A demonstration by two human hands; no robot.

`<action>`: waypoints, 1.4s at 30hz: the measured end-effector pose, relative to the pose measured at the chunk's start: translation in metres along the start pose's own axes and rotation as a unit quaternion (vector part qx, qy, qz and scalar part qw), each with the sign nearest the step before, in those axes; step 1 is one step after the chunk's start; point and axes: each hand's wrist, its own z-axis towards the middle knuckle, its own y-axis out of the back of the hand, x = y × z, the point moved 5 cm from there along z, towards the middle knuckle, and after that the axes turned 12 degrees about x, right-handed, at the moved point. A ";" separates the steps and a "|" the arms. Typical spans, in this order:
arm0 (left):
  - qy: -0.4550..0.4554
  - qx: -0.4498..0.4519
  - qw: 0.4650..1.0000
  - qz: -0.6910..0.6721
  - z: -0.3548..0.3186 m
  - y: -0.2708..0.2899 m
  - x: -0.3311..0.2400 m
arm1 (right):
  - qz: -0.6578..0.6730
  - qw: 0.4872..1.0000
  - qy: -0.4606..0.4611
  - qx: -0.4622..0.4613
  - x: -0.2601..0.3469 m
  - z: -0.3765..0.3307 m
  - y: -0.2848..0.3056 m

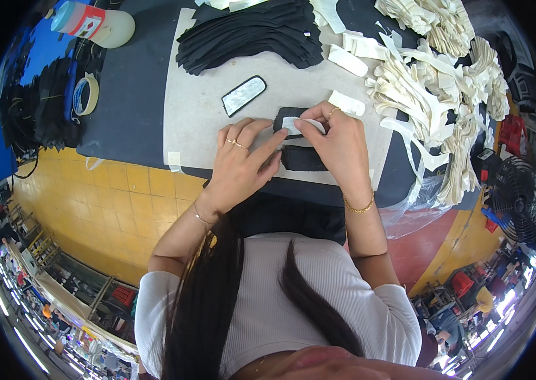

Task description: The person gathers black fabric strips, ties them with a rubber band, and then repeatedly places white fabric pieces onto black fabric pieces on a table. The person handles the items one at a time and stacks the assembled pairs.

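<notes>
Between thumb and forefinger my right hand (342, 140) pinches a rounded white liner piece (292, 126), laid over a black fabric piece (280, 115). The forefinger of my left hand (241, 155) reaches out to the white piece's left edge; its other fingers are apart and hold nothing. Closer to me lies another dark fabric piece (304, 159), partly covered by my right hand. Farther off to the left, a black piece with a white liner on top (244, 95) lies by itself on the pale grey board (192, 130).
A fanned stack of black fabric pieces (249, 38) lies at the far side. Bundles of cream pieces (410, 88) fill the right. A capped bottle (100, 25), a tape roll (84, 95) and dark bundles (53, 104) are at left. A black fan (520, 197) stands at far right.
</notes>
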 end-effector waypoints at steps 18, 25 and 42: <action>0.028 -0.004 0.999 -0.035 0.001 0.000 0.004 | 0.006 1.000 0.004 -0.012 -0.002 -0.002 -0.002; 0.012 0.006 1.000 -0.005 0.001 -0.001 0.001 | 0.014 1.000 0.006 -0.006 0.001 -0.003 -0.001; 0.015 0.008 0.999 0.045 0.009 -0.002 -0.005 | 0.062 0.997 -0.020 -0.046 -0.012 -0.008 0.012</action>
